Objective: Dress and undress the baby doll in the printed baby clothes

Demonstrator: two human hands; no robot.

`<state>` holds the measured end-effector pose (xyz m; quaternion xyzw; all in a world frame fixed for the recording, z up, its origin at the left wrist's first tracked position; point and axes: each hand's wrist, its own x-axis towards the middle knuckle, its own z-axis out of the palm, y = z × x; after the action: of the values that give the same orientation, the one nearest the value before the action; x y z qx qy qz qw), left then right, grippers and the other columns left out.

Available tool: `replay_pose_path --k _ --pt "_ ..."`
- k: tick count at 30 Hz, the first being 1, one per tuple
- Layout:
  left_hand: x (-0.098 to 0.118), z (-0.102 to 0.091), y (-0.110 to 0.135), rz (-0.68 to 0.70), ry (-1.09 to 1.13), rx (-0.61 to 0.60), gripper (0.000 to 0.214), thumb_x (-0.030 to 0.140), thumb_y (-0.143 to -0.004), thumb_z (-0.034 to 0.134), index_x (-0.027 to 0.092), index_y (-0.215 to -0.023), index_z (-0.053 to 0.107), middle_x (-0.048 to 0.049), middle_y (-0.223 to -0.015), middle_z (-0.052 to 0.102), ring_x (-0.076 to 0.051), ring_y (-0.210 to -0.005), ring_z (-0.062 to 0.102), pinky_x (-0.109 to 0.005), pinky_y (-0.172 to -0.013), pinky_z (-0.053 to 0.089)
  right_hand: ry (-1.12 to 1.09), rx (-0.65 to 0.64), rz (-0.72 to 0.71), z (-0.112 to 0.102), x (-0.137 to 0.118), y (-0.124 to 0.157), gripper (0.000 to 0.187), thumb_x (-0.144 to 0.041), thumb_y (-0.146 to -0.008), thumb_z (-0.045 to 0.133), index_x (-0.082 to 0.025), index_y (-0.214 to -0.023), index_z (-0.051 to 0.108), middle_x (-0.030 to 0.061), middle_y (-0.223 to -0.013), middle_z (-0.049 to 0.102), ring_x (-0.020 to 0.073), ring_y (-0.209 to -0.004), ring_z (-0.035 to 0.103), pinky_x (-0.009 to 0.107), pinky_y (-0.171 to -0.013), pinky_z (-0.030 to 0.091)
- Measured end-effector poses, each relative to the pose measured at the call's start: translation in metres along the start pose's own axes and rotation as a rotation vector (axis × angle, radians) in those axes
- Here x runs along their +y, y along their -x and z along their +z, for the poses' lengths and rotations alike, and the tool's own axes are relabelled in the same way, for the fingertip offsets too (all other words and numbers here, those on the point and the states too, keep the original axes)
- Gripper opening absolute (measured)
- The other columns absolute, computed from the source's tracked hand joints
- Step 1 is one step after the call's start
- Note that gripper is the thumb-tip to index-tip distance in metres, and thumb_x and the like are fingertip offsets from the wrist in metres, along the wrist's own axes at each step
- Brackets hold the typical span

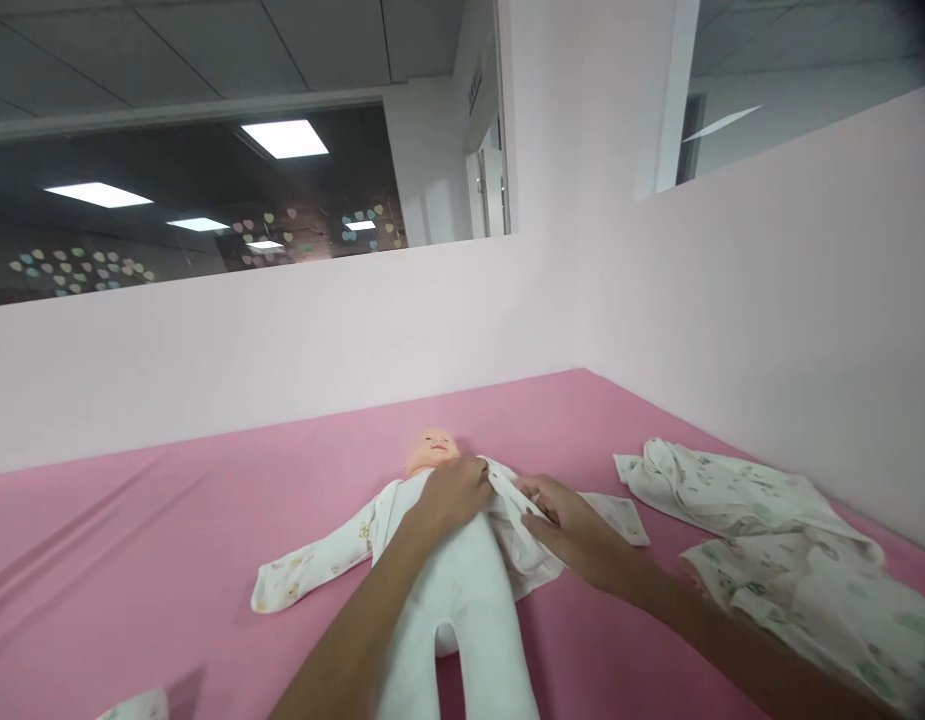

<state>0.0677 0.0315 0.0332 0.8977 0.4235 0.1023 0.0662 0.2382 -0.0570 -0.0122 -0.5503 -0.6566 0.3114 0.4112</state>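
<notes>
A baby doll [432, 450] lies on its back on the pink sheet [169, 540], dressed in a white patterned garment [462, 590] with the sleeves spread out. My left hand [454, 492] rests on the doll's chest with fingers curled on the garment's edge. My right hand [574, 525] sits just to its right and pinches the garment's open right flap near the chest. Both forearms reach in from the bottom of the view and cover part of the doll's body.
More white patterned baby clothes [769, 550] lie in a loose heap at the right, close to the pink wall [769, 330]. Another pink wall [244, 350] runs behind the doll. A scrap of white cloth [136, 706] shows at the bottom left edge.
</notes>
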Motion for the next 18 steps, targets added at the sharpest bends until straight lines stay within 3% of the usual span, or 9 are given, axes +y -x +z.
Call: replay_pose_path --k 2,5,7,10,14,18 --pt "-0.014 -0.004 0.027 -0.061 0.053 0.116 0.031 0.031 -0.090 0.037 0.020 -0.107 0.060 -0.0088 -0.117 0.062 -0.024 -0.112 0.053 -0.037 -0.096 0.039 0.011 -0.044 0.016 0.003 0.004 0.010 0.021 -0.026 -0.083 0.044 -0.024 -0.101 0.054 -0.0029 -0.074 0.050 0.0154 -0.067 0.048 0.027 -0.060 0.035" --pt "-0.040 -0.005 0.071 -0.289 0.127 0.276 0.033 0.035 -0.091 0.035 0.020 -0.111 0.055 -0.0089 -0.119 0.058 -0.024 -0.113 0.049 -0.037 -0.097 0.038 0.016 -0.056 0.044 0.010 0.011 0.017 0.014 -0.027 -0.083 0.045 -0.023 -0.094 0.052 -0.0035 -0.073 0.045 0.0146 -0.067 0.043 0.027 -0.061 0.033" --pt "-0.054 -0.001 0.097 -0.464 0.163 0.314 0.030 0.037 -0.089 0.035 0.019 -0.102 0.055 -0.0097 -0.111 0.059 -0.025 -0.107 0.051 -0.038 -0.090 0.041 0.055 -0.042 0.077 0.016 0.015 0.019 0.007 -0.027 -0.082 0.046 -0.022 -0.078 0.046 -0.0041 -0.069 0.039 0.0137 -0.064 0.038 0.027 -0.059 0.030" --pt "-0.063 0.009 0.127 -0.592 0.262 0.300 0.028 0.040 -0.088 0.037 0.019 -0.098 0.052 -0.0092 -0.107 0.058 -0.024 -0.100 0.053 -0.037 -0.086 0.042 0.085 -0.035 0.099 0.024 0.011 0.022 0.026 -0.029 -0.082 0.046 -0.022 -0.064 0.028 -0.0050 -0.063 0.027 0.0124 -0.060 0.028 0.027 -0.056 0.023" --pt "-0.054 0.021 0.143 -0.631 0.550 0.257 0.036 0.046 -0.089 0.033 0.019 -0.108 0.048 -0.0063 -0.105 0.060 -0.022 -0.097 0.056 -0.033 -0.083 0.043 -0.038 -0.062 0.016 0.037 -0.012 0.030 0.026 -0.032 -0.087 0.041 -0.022 -0.066 0.029 -0.0053 -0.062 0.023 0.0121 -0.059 0.024 0.028 -0.055 0.022" --pt "-0.050 0.019 0.144 -0.655 0.628 0.278 0.028 0.042 -0.088 0.034 0.019 -0.090 0.052 -0.0026 -0.086 0.059 -0.019 -0.081 0.055 -0.029 -0.070 0.043 -0.094 -0.100 -0.018 0.053 -0.042 0.033 0.021 -0.036 -0.088 0.044 -0.022 -0.072 0.039 -0.0052 -0.063 0.027 0.0122 -0.059 0.027 0.027 -0.054 0.025"
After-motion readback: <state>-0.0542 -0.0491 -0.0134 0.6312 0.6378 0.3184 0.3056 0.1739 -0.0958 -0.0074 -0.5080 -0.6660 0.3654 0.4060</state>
